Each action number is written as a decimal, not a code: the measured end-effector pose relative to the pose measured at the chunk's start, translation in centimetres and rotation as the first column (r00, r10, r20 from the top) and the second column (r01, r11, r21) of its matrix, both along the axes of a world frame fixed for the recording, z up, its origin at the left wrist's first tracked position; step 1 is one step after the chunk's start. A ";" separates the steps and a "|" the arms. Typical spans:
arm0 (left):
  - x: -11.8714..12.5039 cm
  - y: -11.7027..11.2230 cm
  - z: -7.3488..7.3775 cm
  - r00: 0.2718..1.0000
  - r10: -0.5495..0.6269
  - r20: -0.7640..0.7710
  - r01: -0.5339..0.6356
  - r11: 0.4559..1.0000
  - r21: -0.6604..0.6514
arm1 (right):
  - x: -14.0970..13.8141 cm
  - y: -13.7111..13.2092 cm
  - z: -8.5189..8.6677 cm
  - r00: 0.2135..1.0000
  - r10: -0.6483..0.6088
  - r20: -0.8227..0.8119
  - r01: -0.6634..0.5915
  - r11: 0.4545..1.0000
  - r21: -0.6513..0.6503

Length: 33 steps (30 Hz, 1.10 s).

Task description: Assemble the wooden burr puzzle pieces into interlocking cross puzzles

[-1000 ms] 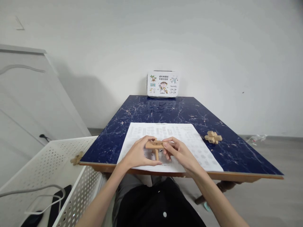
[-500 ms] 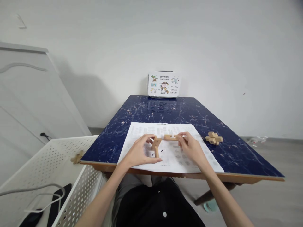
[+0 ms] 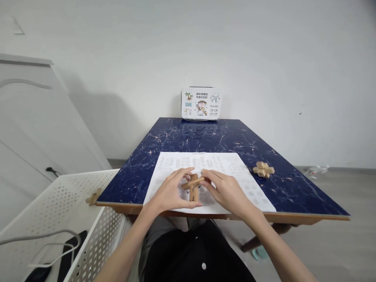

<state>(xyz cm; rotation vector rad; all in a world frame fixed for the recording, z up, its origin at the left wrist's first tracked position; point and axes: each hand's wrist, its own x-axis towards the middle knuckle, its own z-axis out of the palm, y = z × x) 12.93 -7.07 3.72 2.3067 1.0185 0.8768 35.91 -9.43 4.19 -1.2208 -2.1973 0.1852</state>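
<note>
Head view, lower centre: right hand's [image 3: 227, 191] pinched bar [image 3: 190, 183] now crosses left hand's [image 3: 169, 192] gripped block [image 3: 193, 194], seemingly pairing them.

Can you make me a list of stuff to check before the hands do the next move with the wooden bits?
1. Left hand has hold of the light-brown wooden bar with a dark mark: ok.
2. Right hand grips the slanted light-brown wooden bar: ok, by its right end.
3. The two bars are locked together: cannot tell; they cross, but the join is too small to see.
4. White printed paper sheet is fully uncovered: not ok, the hands hide part of it.
5. Light-brown wooden cross-shaped block cluster is out of the way: ok, it sits right of the sheet on the dark-blue marbled table.
</note>
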 end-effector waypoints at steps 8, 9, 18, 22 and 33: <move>0.0 -0.1 0.0 0.999 0.041 -0.029 -0.042 0.999 -0.035 | -1.1 1.3 -1.1 0.981 -0.193 0.014 0.192 0.981 0.041; 0.0 0.0 0.0 0.999 0.044 -0.029 -0.045 0.998 -0.032 | -1.1 1.5 -1.1 0.980 -0.197 0.001 0.197 0.980 0.034; 1.2 0.2 0.4 0.935 0.275 0.223 -0.239 0.955 -0.177 | -0.8 2.0 -0.6 0.947 -0.227 -0.228 0.268 0.949 0.167; 3.0 -0.4 1.2 0.885 0.258 0.387 -0.037 0.868 -0.495 | -1.7 1.9 -1.0 0.948 -0.205 -0.244 0.269 0.926 0.265; 6.0 -1.1 1.9 0.739 0.344 0.579 0.076 0.811 -0.580 | -2.2 2.7 -2.8 0.898 -0.401 -0.179 0.439 0.810 0.388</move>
